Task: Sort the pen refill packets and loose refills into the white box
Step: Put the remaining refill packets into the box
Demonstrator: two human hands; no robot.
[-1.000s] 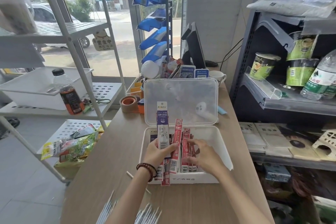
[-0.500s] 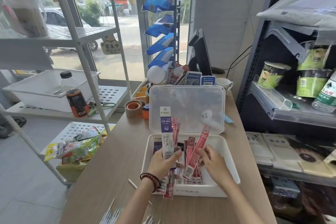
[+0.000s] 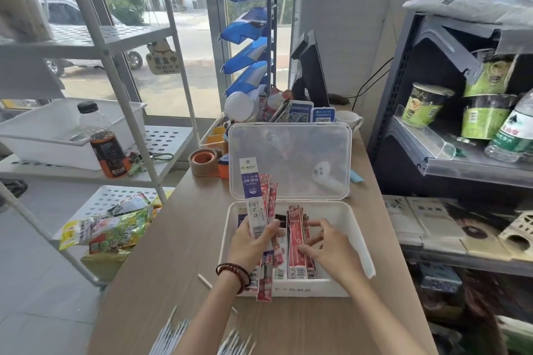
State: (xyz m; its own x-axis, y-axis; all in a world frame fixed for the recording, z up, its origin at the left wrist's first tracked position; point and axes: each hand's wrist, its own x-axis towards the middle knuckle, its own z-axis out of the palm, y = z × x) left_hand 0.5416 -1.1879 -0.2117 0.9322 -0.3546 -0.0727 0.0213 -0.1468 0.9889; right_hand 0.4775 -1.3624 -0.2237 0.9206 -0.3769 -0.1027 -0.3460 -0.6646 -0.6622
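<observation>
White plastic, the box (image 3: 358, 229) sits at lower centre of the frame on a wooden counter (image 3: 173, 242), its clear lid (image 3: 291, 161) standing open behind it. Over the box's left end the left hand (image 3: 250, 245) comes up from the bottom edge with a bead bracelet at the wrist, fingers and thumb curled round a bundle of refill packets held upright. A purple-and-white packet (image 3: 251, 192) faces front, with red packets (image 3: 270, 196) fanned behind it; their lower ends hang past the box's near wall. The right hand (image 3: 328, 248) reaches in from lower right, palm down, fingers spread and nearly straight, the fingertips (image 3: 305, 248) touching a row of red packets (image 3: 295, 228) lying lengthwise inside the box. It grips nothing. Loose refills (image 3: 173, 337) lie on the counter at the bottom edge. A tape roll (image 3: 203, 162) stands left of the lid.
</observation>
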